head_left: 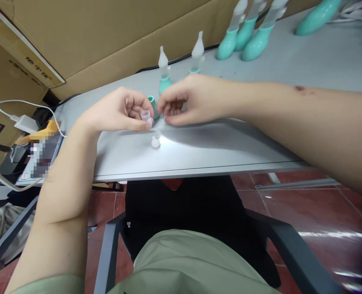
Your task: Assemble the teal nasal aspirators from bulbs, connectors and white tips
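Note:
My left hand point(128, 110) is closed around a small clear plastic tube with a side spout point(145, 116), its open end turned upward. Just behind those fingertips, a teal rubber bulb point(153, 105) shows its open neck; whether the left fingers touch it I cannot tell. Close by on the right, my right hand point(183, 102) has its thumb and fingers curled together, and what they hold, if anything, is hidden. A small white cap-like tip point(155, 142) lies on the grey table point(125, 159), in front of both hands.
Assembled bulb nasal aspirators point(164, 71) stand behind my hands, with several more point(258, 41) at the back right. Another teal bulb point(317, 18) lies farther right. Cardboard point(107, 36) walls the back. A phone point(43, 155), yellow object point(40, 134) and white cable point(30, 102) are left.

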`<state>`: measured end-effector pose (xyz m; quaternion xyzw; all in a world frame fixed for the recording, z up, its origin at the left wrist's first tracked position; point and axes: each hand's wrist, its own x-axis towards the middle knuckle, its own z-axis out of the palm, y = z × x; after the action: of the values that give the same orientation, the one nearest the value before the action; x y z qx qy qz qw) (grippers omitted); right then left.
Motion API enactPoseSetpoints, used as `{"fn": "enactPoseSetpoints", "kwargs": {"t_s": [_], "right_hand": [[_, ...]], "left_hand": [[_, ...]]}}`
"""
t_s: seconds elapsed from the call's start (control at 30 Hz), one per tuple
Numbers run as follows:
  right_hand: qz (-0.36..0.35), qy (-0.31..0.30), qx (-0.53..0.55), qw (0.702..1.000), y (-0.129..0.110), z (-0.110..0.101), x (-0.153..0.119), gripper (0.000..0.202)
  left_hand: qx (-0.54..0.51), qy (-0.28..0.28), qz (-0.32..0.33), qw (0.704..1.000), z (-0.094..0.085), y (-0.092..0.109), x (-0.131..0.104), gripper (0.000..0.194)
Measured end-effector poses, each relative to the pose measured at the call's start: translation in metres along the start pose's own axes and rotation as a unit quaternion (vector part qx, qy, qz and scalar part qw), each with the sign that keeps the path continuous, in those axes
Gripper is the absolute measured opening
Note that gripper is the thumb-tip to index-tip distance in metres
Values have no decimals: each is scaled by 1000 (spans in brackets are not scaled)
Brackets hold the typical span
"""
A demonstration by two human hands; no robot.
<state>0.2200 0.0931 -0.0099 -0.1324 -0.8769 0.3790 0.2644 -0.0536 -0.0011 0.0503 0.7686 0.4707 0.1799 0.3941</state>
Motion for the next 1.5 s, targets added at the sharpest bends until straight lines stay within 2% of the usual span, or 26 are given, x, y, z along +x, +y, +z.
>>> {"fn": "enactPoseSetpoints", "kwargs": {"t_s": [0.1, 0.2, 0.3, 0.43, 0.6, 0.67, 0.77, 0.87, 0.97, 1.07, 1.17, 1.27, 1.33, 1.43, 1.5], "right_hand": [[-12, -53, -102, 993, -1, 1, -1, 38], [-10, -76, -145, 986, -3, 2, -2, 36], [16, -71, -129, 989, -3, 2, -1, 34], [58, -48, -56, 996, -4, 2, -2, 30], [-19, 38, -22, 999, -9, 5, -7, 28], [-52, 51, -19, 997, -12, 7, -9, 22], [-111, 15, -27, 993, -18, 12, -13, 6], [-164, -45, -57, 984, -22, 18, -16, 14], [-165, -69, -88, 980, -21, 24, -16, 20], [-156, -76, -100, 980, -18, 27, -15, 16], [-153, -81, -82, 981, -19, 28, -14, 18], [-134, -45, -21, 990, -27, 26, -13, 13], [-83, 7, 48, 995, -32, 23, -11, 15], [4, 81, 168, 982, -32, 19, -6, 33], [23, 117, 229, 966, -27, 18, -2, 47]], "left_hand": [[66, 1, 0, 998, -1, 1, 1, 30], [138, 9, -16, 990, 2, 5, 2, 29], [181, 12, -30, 983, 7, 12, 2, 29], [184, 9, -37, 982, 9, 17, 0, 35], [184, 13, -32, 982, 5, 11, 0, 40], [165, 11, -18, 986, 4, 9, -1, 48], [140, 14, -10, 990, 1, 11, -4, 51], [120, 12, -17, 993, -5, 15, -10, 45], [103, 5, -8, 995, -9, 16, -14, 51], [73, 22, 24, 997, 0, 24, -11, 59], [44, 54, 65, 995, 24, 47, -1, 72], [33, 66, 86, 994, 45, 68, 11, 78], [30, 76, 94, 992, 49, 70, 14, 80], [34, 99, 105, 989, 39, 51, 11, 81], [39, 131, 119, 983, 30, 30, 6, 81]]}}
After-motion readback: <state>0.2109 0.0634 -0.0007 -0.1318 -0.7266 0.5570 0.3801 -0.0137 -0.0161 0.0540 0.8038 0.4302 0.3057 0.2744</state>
